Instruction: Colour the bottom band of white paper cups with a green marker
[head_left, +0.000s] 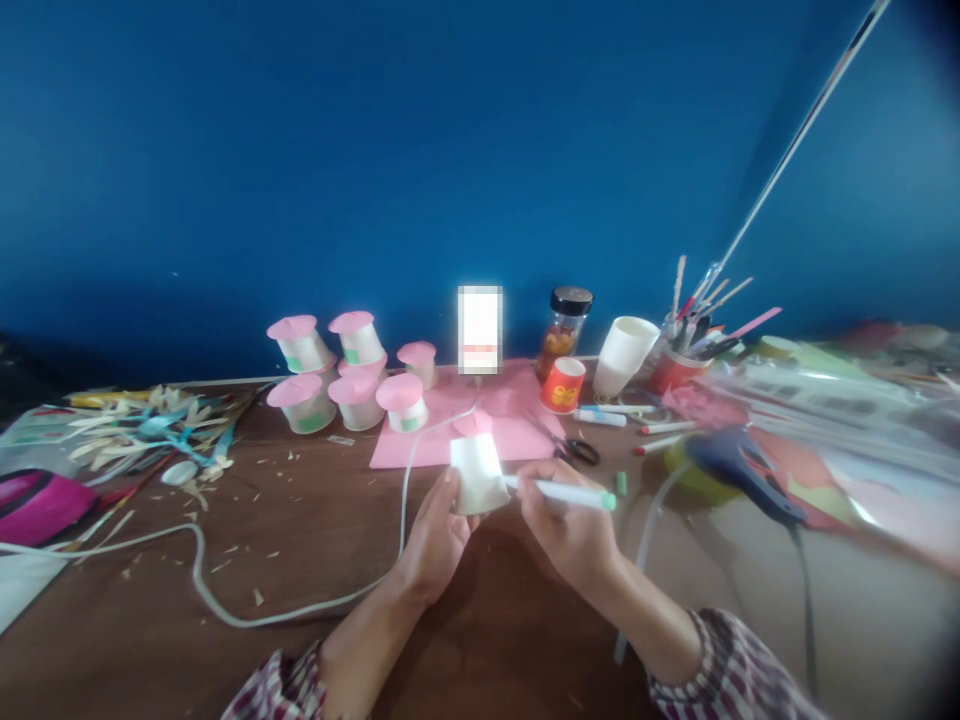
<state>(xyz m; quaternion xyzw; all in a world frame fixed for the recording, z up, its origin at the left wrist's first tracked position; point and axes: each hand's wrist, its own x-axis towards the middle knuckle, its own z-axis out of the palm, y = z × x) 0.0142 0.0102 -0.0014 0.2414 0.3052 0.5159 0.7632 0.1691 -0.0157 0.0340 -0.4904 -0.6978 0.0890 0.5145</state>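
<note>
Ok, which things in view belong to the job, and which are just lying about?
Likely in the job:
white paper cup, in the left hand
white marker with green end, in the right hand
pink-topped white cups with green patches

Probably just lying about:
red paper cup with yellow motif
black-lidded clear jar
magenta item with black trim

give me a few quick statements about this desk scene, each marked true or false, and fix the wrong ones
1. The left hand holds a small white cup. True.
2. The right hand is empty. False: it holds a marker.
3. In the picture, the red cup stands to the right of the pink-topped cups. True.
4. The black-lidded jar is lying on its side. False: the black-lidded jar stands upright.
5. A pale cable runs across the table. True.
6. The wall is yellow. False: the wall is blue.
</note>
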